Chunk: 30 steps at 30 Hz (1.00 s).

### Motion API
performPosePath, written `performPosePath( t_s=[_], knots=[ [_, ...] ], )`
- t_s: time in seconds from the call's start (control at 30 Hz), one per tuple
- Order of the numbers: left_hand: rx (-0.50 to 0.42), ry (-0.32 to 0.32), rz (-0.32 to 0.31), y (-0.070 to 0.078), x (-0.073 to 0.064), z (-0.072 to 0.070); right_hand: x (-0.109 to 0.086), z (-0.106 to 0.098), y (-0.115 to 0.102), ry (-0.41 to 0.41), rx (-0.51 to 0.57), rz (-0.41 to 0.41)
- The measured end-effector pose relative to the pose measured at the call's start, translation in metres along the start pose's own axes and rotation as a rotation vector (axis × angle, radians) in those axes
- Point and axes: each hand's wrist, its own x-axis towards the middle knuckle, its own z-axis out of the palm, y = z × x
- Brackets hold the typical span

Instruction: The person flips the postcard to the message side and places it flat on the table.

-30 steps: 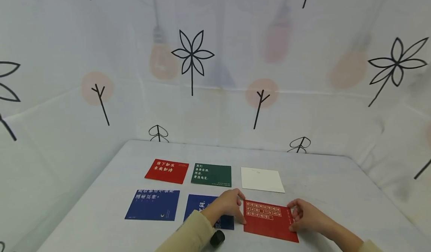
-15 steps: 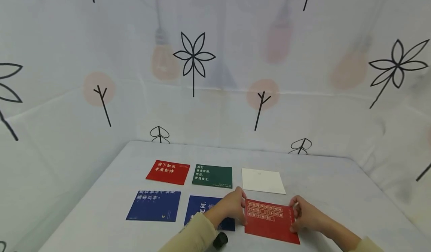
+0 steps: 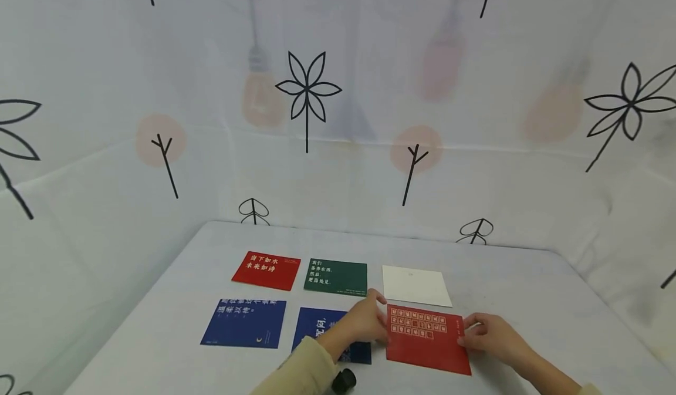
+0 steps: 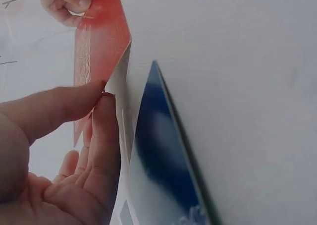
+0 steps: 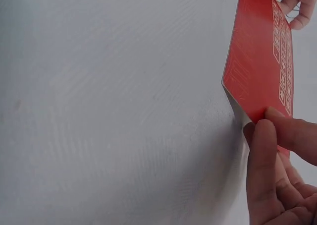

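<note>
A red card [image 3: 425, 348] with rows of small printed boxes is held between both hands at the front right of the table. My left hand [image 3: 364, 323] pinches its left edge between thumb and index finger, as the left wrist view shows up close. On the opposite edge, my right hand [image 3: 493, 337] pinches with thumb and fingers. Both wrist views show the card [image 5: 257, 51] raised at a slant, with a gap beneath it. A blue card [image 3: 311, 323] with white writing lies under my left forearm and is partly hidden by it.
Another blue card [image 3: 245, 324] lies at the left. Behind, in a row, are a red card [image 3: 269, 277], a green card [image 3: 345, 277] and a white card [image 3: 416, 286]. A small black cylinder [image 3: 344, 380] sits by the left sleeve. Patterned cloth [image 3: 338, 172] hangs behind the table.
Both hands have shifted the held red card slightly up in the head view, closer to the white card. The other cards stay put, while the head view has drifted a little.
</note>
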Motion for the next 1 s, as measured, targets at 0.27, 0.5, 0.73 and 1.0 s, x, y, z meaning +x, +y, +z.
performPosePath(
  t_s=[0.27,0.5,0.73,1.0],
  knots=[
    [0.003,0.024,-0.008,0.001,-0.004,-0.006,-0.004,-0.004,0.001,0.062,0.018,-0.014],
    [-0.029,0.04,-0.019,-0.002,-0.003,-0.007,-0.008,-0.006,0.001,0.031,0.122,0.02],
    [-0.09,0.055,-0.039,-0.001,-0.004,-0.01,-0.012,-0.015,0.005,-0.079,0.347,-0.062],
    [-0.152,0.045,-0.028,0.0,-0.006,-0.014,-0.013,-0.019,0.006,-0.11,0.506,-0.1]
  ],
)
